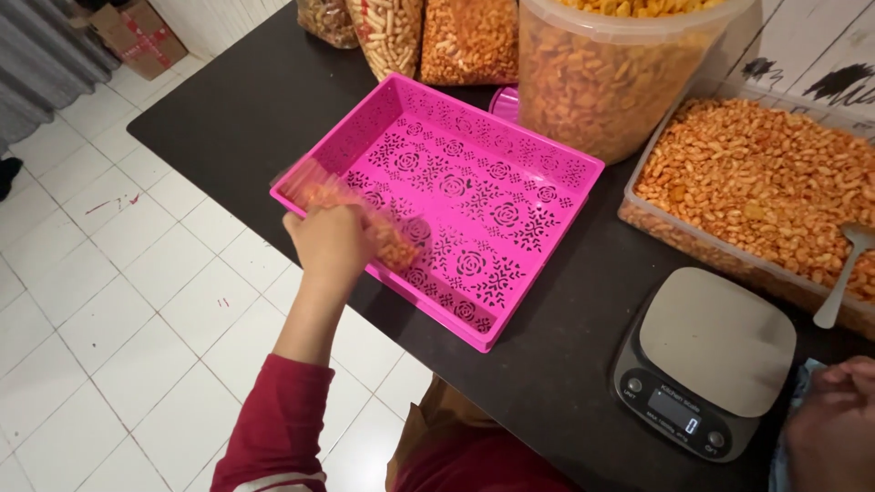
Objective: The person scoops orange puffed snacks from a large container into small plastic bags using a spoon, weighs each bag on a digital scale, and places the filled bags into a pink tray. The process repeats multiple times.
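A: What did the left hand [330,244] have?

B: Its grip was closed around a small clear packet of orange snacks [351,211], blurred, held over the near left corner of the pink tray [547,196]. The packet hung half over the tray's rim and half over the tabletop [237,109] edge.

A: So what could have gone wrong?

B: I'd judge it could have slipped past the rim and dropped to the white tiled floor [109,301], since that corner sat right at the tabletop's edge. A loose hold on thin plastic would have done it.

A: And the right hand [834,424]?

B: Low at the near right, resting on something bluish; I couldn't tell whether its grip was open or closed.

A: What crowded the space?

B: A kitchen scale [706,360] just right of the tray, an open tub of orange snacks [775,196] with a spoon [843,273] in it beyond that, a tall bucket [611,73] and bags of snacks [428,36] along the far side. Nothing blocked the tray itself.
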